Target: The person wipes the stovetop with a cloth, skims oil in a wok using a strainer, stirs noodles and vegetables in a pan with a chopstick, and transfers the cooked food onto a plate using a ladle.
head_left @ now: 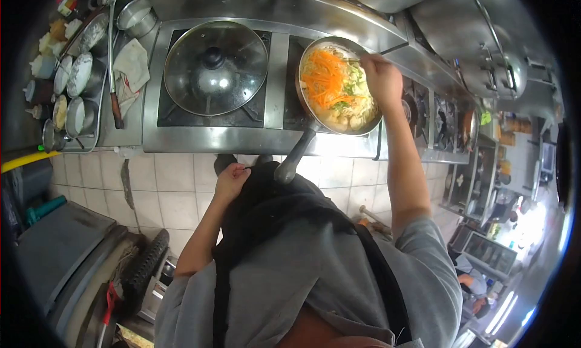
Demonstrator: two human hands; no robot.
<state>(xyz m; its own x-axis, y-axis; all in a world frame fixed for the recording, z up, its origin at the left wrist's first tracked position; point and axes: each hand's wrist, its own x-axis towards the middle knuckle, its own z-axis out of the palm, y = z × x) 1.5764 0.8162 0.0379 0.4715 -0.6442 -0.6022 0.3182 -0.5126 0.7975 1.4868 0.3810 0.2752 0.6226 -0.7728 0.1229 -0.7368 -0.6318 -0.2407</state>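
A frying pan (312,119) sits on the stove, its dark handle (293,160) pointing toward my body. Shredded carrot (324,78) lies on noodles, chopped greens and pale chunks inside it. Over the pan's right rim, my right hand (382,80) is closed around a thin stick-like utensil (352,59) that reaches into the food; its exact kind is hard to make out. Low at my side, my left hand (232,182) is closed, fingertips pinched at the edge of my black apron (260,196). It stays apart from the pan handle.
A glass-lidded pan (216,75) covers the left burner. Further left are a cloth (131,63), a long-handled ladle (115,106) and several metal containers (78,115). More burners (445,121) continue rightward. Another person (475,284) is at the far right.
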